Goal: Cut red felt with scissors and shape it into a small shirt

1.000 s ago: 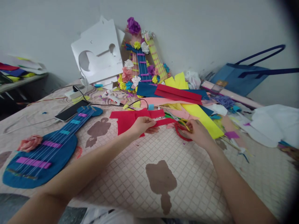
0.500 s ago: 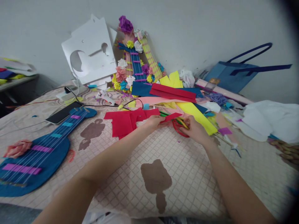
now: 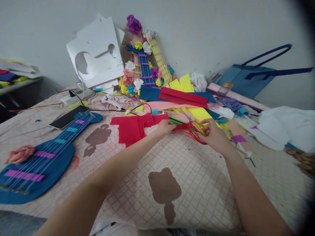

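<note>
My left hand [image 3: 166, 127] is closed with the fingertips pinching a red crepe-paper strip [image 3: 180, 126] that runs to the right. My right hand [image 3: 212, 131] grips the yellow handles of a pair of scissors [image 3: 199, 126]; their grey blades slant up and left. Just left of my right fingers is a red loop-shaped handle [image 3: 194, 135], and whether my fingers touch it I cannot tell. A green, long thin item [image 3: 176, 121] lies by the strip. More red paper pieces [image 3: 130, 128] are on the table left of my left hand.
A blue paper guitar [image 3: 54, 147] with a pink flower lies at the left, near a black phone [image 3: 67, 117] and a glue gun [image 3: 112, 102]. Decorated guitars [image 3: 145, 65] and white foam board [image 3: 98, 59] lean at the back. A blue bag [image 3: 246, 80] stands back right.
My right hand has moved slightly right, drawing the scissors with it, and their blades now show. The red strip between the hands has dropped lower. My left hand has hardly moved.
</note>
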The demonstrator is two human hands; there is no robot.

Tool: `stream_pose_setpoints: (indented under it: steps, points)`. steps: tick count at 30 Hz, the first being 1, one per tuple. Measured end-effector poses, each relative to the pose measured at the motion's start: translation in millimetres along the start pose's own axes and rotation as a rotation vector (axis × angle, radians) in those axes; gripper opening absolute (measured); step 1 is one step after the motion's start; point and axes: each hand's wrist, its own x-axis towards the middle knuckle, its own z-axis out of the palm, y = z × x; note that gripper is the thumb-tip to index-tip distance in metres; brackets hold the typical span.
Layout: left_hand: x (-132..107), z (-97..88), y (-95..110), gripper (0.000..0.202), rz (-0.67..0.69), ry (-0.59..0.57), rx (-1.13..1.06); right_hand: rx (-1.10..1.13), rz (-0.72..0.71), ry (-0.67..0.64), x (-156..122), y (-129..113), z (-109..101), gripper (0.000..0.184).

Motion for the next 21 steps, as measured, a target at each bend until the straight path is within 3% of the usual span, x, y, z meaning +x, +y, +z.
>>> stream_pose_setpoints:
  steps: [5, 9, 21]
  points:
    - [1, 0.4, -2, 0.02, 0.027, -0.026, 0.047, -0.053, 0.005, -0.043, -2, -5, 1, 0.048]
    - [0, -2.0, -2, 0.017, 0.05, -0.03, 0.104, -0.088, 0.013, -0.003, 0, 1, -1, 0.049]
    - [-6, -1.1, 1, 0.011, 0.139, 0.063, 0.332, -0.076, 0.0, -0.045, -2, -3, 0, 0.05]
